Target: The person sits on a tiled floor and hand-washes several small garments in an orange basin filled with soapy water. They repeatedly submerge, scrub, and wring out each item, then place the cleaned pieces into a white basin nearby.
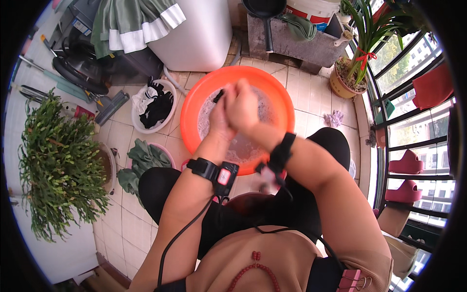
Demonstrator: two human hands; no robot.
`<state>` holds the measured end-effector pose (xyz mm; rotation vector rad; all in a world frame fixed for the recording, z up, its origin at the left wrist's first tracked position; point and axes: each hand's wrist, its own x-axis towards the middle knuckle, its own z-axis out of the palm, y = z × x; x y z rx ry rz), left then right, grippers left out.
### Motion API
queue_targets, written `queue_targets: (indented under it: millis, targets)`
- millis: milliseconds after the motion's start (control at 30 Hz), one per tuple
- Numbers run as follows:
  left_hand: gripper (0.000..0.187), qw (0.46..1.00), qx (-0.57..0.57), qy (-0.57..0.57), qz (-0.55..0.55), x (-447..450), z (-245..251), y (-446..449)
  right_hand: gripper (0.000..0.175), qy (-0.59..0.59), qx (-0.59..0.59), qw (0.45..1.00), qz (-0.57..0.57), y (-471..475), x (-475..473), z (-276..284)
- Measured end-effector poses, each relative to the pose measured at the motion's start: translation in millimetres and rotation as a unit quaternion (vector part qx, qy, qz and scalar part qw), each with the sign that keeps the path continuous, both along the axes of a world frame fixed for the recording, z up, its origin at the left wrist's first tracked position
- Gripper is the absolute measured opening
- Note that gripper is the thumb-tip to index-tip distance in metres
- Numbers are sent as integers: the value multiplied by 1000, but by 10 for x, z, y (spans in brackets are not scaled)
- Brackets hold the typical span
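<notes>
An orange plastic basin (189, 127) with cloudy, soapy water (242, 148) stands on the tiled floor before me. Over its middle my left hand (220, 118) and my right hand (242, 106) are pressed together, the right one blurred. A small piece of black cloth (219, 95) shows beside the fingers of my left hand. Whatever lies between the palms is hidden. Each wrist wears a black strap with a device and a cable.
Left of the basin are a white tub (135, 122) of black and white clothes and green cloth (147, 157) over a pink basin. A white appliance (197, 36) and a stone trough (295, 47) stand beyond. A potted plant (343, 85) is at right, a bushy one (62, 164) at left.
</notes>
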<state>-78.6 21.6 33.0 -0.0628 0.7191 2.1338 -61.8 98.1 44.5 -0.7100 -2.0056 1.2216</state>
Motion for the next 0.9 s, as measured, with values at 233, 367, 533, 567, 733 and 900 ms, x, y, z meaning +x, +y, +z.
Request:
queue_targets:
  millis: [233,367,533,567,733,900]
  targets:
    - [44,990,69,111,-45,-3,-41,12,17,1,-20,995,101,-123,117,144]
    - [35,998,6,-68,-19,43,-27,17,14,14,-56,998,14,47,35,220]
    - [29,999,5,28,22,47,-35,-4,15,-2,28,999,43,-75,138,332]
    - [29,993,-49,107,28,50,-37,-22,8,78,2,992,99,-174,213,410]
    - [23,999,-42,-17,25,100,-63,38,15,104,62,991,-56,152,-44,118]
    - [25,996,-67,47,36,-111,8,-126,15,13,-404,897,178,772,-217,-301]
